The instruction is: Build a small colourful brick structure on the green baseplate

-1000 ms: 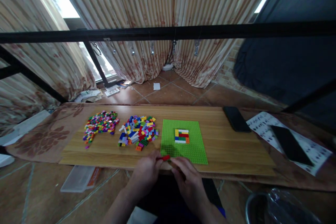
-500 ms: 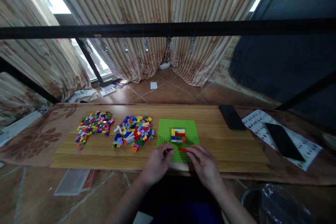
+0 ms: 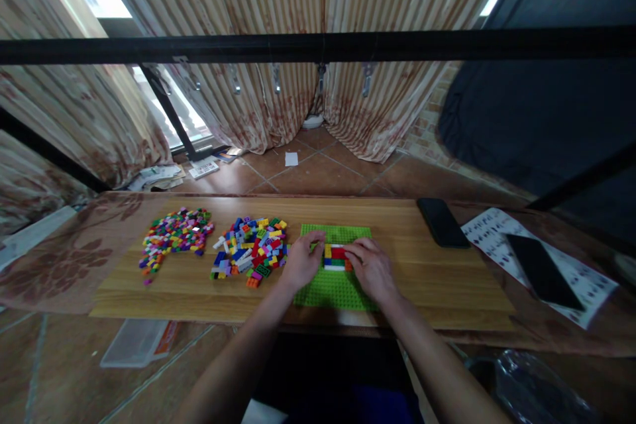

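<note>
A green studded baseplate lies on the wooden board, and a small block of yellow, red, green, blue, white and orange bricks sits on it. My right hand reaches over the block's right side, its fingertips pinched on a red brick at the top of the block. On the block's left side is my left hand, thumb and fingers curved with a gap between them and nothing visible in it. The right fingers cover part of the block's right edge.
Left of the baseplate lie a pile of larger mixed bricks and a pile of small ones. A black phone rests at the board's right, beside a printed sheet bearing another phone. A black bar crosses ahead.
Both hands have moved forward from the baseplate's near edge to the sides of the block. The red brick in my right hand has come from in front of the block onto its top.
</note>
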`<move>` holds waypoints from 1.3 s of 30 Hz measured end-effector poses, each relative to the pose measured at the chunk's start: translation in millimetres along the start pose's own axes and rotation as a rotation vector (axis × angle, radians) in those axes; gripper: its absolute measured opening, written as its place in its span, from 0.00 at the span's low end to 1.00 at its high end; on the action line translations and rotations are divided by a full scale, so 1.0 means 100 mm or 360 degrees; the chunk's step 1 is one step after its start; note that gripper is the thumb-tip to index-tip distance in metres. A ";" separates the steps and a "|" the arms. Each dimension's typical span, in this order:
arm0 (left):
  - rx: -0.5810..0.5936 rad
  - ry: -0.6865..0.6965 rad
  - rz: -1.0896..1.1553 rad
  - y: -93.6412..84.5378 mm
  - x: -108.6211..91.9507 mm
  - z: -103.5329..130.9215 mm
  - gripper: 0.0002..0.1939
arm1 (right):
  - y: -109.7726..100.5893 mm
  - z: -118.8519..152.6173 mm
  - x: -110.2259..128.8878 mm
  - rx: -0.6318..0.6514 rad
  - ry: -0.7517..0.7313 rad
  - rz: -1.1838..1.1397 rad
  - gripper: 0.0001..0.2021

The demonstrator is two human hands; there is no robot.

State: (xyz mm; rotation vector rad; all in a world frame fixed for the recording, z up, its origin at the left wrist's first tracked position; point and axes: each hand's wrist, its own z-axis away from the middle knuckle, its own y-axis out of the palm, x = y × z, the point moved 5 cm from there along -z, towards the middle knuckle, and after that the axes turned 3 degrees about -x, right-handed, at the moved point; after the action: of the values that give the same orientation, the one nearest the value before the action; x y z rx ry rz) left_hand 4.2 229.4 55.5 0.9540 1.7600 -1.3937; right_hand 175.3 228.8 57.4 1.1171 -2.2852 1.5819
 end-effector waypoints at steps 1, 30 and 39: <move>0.0024 0.0005 0.0016 0.02 -0.02 -0.01 0.12 | 0.01 0.00 0.00 0.0011 -0.0003 0.0011 0.11; 0.0146 -0.0059 -0.0107 0.28 0.00 -0.14 0.10 | 0.04 -0.04 -0.25 -0.0054 0.0677 -0.0355 0.11; 0.0084 -0.0142 -0.0149 0.29 -0.04 -0.14 0.10 | 0.11 -0.18 -0.40 0.0144 0.0800 -0.0440 0.05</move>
State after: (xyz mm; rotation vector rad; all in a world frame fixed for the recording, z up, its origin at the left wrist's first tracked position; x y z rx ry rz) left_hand 30.8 246.8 48.0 0.8328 1.7281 -1.5246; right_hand 191.5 265.3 36.9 0.8778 -1.6787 1.6366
